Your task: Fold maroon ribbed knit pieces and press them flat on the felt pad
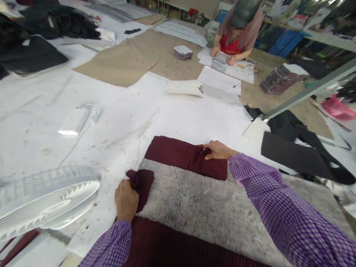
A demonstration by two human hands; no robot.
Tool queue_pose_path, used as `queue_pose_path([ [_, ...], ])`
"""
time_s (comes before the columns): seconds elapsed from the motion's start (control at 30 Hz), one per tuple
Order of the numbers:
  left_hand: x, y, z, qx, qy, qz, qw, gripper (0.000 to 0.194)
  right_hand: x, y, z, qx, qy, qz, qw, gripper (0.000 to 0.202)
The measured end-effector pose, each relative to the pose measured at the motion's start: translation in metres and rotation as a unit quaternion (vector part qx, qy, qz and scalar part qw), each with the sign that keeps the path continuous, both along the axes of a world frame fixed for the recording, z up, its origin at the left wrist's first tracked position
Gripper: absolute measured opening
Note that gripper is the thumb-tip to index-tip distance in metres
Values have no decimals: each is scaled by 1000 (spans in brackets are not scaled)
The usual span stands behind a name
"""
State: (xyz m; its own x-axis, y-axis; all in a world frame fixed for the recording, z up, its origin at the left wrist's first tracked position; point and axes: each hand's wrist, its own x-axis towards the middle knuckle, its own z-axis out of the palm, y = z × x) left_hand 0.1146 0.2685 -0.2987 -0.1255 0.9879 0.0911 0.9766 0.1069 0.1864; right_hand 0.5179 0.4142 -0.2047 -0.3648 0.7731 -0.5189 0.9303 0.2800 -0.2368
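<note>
A grey speckled sheet (194,200) lies on the white table. Across its far edge rests a strip of pleated maroon cloth (172,150). My right hand (218,150) pinches and bunches this strip near its right end. At the sheet's left edge is a small maroon piece (146,185), its upper corner gathered up. My left hand (127,200) has its fingers closed on that piece; the fingertips are partly hidden. A larger pleated maroon cloth (172,244) covers the near side of the sheet, below both hands.
A white fan (55,204) stands close at the left, a white power strip (73,120) beyond it. Black fabric pieces (294,152) and a metal bar (311,89) are at the right. Across the table a person (236,33) handles small grey pieces near stacked pieces (282,78).
</note>
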Motion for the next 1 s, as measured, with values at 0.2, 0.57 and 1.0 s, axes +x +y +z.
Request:
queue_pose_path([
  [0.2,0,0,0,-4,-1,3,1000,18,37,-12,5,-82,41,-116,989,36],
  [0.57,0,0,1,-7,-6,1,1000,19,47,-20,0,-141,83,-168,972,35],
  [1.0,1,-1,3,-6,0,-3,1000,18,41,-15,7,-127,16,-112,985,29],
])
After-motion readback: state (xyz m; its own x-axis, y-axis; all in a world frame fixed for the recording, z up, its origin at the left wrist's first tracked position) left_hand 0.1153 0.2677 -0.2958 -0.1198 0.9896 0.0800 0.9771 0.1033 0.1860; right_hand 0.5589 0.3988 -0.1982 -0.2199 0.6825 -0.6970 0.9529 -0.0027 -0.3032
